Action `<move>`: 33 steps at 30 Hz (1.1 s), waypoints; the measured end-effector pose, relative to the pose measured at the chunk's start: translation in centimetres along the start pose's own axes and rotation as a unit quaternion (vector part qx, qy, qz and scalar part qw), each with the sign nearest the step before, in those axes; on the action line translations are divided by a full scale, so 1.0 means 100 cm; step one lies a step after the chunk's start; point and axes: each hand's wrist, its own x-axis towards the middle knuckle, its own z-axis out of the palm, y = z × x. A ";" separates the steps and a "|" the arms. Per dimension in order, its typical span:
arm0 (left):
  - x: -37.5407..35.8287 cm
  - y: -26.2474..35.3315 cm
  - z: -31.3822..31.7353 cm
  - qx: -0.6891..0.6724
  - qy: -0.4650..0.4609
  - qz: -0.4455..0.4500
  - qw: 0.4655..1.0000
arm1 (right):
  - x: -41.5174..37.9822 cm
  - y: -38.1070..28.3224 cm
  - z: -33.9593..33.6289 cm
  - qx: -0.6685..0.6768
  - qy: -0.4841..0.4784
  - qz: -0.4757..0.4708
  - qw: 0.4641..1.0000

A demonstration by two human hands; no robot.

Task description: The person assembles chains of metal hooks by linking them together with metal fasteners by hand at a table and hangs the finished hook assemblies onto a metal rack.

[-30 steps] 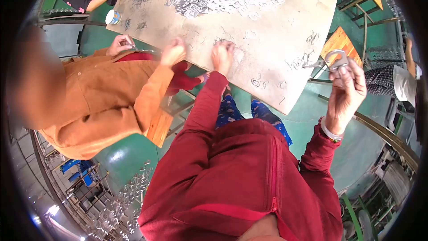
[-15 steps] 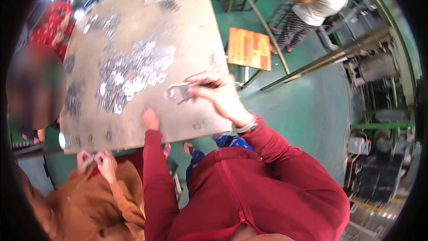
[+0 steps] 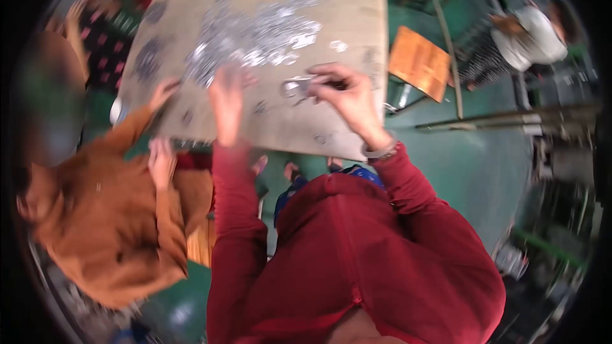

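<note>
My right hand (image 3: 347, 99) is closed on a small shiny metal part (image 3: 295, 88), pinched between thumb and fingers above the table's right side. A thin dark piece also shows at those fingertips. My left hand (image 3: 227, 102) is over the table at the near edge of a spread pile of shiny metal parts (image 3: 255, 35); motion smears its fingers, so what they hold cannot be made out. One loose part (image 3: 338, 45) lies right of the pile on the brown table (image 3: 350, 0).
A co-worker in a brown top (image 3: 115, 216) sits at the left, one hand on the table edge. Others are at the far left. Beyond the table's right edge are a wooden stool (image 3: 419, 62), metal bars and a person in a white shirt (image 3: 529, 38).
My left hand has moved forward to the pile. My right hand still holds its part. The co-worker's hands have separated, one reaching onto the table. The whole view has shifted.
</note>
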 end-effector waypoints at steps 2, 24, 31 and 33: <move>-0.021 0.047 0.005 -0.110 0.011 -0.028 0.993 | -0.003 0.016 0.005 0.001 0.005 0.023 1.000; -0.115 0.039 -0.028 0.035 0.097 0.067 0.992 | 0.073 0.114 0.011 -0.213 -0.071 0.099 0.970; -0.135 0.034 -0.048 0.047 0.113 0.043 0.992 | 0.134 0.230 -0.007 -0.537 -0.381 -0.271 0.702; -0.142 0.033 -0.048 0.048 0.123 0.045 0.990 | 0.140 0.238 -0.015 -0.560 -0.370 -0.242 0.701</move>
